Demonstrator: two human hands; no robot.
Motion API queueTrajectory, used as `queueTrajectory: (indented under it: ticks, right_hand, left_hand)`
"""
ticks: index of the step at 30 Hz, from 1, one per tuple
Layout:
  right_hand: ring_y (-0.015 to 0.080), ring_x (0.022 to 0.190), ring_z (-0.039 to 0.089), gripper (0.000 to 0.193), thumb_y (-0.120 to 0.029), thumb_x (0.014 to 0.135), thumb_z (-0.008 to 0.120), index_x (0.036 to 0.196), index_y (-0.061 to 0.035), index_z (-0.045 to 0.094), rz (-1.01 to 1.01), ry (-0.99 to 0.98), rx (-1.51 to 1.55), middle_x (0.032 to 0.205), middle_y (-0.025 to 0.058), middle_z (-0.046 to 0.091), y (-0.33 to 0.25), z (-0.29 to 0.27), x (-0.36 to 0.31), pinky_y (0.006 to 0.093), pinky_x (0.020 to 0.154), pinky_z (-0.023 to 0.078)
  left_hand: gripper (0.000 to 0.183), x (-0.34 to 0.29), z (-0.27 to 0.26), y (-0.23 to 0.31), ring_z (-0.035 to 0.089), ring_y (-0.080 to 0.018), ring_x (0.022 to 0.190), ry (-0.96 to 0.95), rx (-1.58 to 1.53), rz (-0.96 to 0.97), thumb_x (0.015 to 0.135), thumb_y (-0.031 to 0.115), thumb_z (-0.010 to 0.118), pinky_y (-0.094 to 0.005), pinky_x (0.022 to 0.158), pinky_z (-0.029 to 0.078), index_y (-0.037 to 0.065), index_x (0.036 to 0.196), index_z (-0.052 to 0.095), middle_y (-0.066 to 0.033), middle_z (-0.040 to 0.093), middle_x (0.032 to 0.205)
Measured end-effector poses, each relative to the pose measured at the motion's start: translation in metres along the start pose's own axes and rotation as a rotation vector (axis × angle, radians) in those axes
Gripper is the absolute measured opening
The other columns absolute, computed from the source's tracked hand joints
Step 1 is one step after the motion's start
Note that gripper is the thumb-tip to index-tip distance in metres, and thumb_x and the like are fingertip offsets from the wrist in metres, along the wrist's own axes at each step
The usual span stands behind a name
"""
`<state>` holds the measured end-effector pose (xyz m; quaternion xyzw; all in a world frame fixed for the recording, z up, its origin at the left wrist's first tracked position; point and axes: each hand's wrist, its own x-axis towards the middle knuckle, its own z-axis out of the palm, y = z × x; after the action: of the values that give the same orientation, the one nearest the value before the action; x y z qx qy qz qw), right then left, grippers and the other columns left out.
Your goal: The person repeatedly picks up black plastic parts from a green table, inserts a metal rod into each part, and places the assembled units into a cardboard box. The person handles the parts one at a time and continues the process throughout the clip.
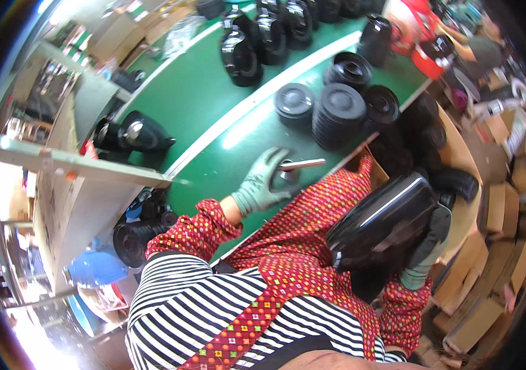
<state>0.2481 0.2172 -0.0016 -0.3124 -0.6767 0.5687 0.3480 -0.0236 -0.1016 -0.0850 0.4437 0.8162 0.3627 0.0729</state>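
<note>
My left hand, in a pale green glove, is over the green table with its fingers curled. Between them and past them show a thin, pale, flat stick-like tool and a small shiny rounded piece; their exact kind is unclear. Across my lap lies a large glossy black shell, rounded and tilted. My right hand, gloved in grey and green, grips its right side; part of the fingers is hidden behind it. Stacked black round discs stand on the table beyond my left hand.
Several glossy black shells stand at the far side, beyond a white divider strip. Two more lie left. An open carton of black parts stands right, near more cartons. A person works far right.
</note>
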Motion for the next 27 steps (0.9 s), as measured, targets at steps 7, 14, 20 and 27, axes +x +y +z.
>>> queueTrajectory:
  ticks: [7,14,20,27]
  right_hand:
    - [0.0253,0.128,0.061,0.062,-0.058,0.110,0.044,0.149,-0.0115,0.058,0.739,-0.520,0.814,0.146,0.0097,0.062,-0.004,0.139,-0.002,0.0446,0.111,0.050]
    - [0.0234,0.124,0.061,0.043,-0.006,0.105,0.062,0.145,0.0035,0.053,0.062,-0.491,0.142,0.136,0.0128,0.061,0.048,0.190,-0.034,0.0361,0.110,0.048]
    - [0.0368,0.119,0.063,0.050,-0.011,0.089,0.076,0.135,0.0034,0.062,-0.433,-0.663,-0.360,0.131,0.0215,0.066,0.061,0.178,-0.049,0.0443,0.105,0.050]
    - [0.0374,0.115,0.065,0.050,-0.015,0.087,0.078,0.134,-0.0015,0.067,-0.492,-0.667,-0.436,0.127,0.0173,0.069,0.054,0.188,-0.040,0.0466,0.100,0.051]
  left_hand:
    - [0.069,-0.040,-0.074,0.075,0.044,-0.0390,0.148,-0.055,-0.604,0.111,0.086,0.014,0.086,-0.0466,0.121,0.038,0.001,0.146,0.054,-0.0243,0.044,0.158]
    - [0.035,-0.030,-0.131,-0.038,0.061,-0.0102,0.080,0.570,-0.645,-0.604,0.101,0.031,0.074,-0.0295,0.073,0.053,-0.001,0.115,0.073,-0.0017,0.070,0.090]
    - [0.043,0.086,-0.185,-0.259,0.067,-0.0210,0.074,0.898,-0.200,-0.601,0.094,0.046,0.078,-0.0383,0.071,0.053,0.004,0.102,0.075,-0.0125,0.073,0.085]
    - [0.042,0.210,-0.201,-0.311,0.070,-0.0176,0.069,0.857,-0.326,-0.826,0.093,0.046,0.080,-0.0355,0.062,0.062,0.007,0.109,0.080,-0.0047,0.076,0.087]
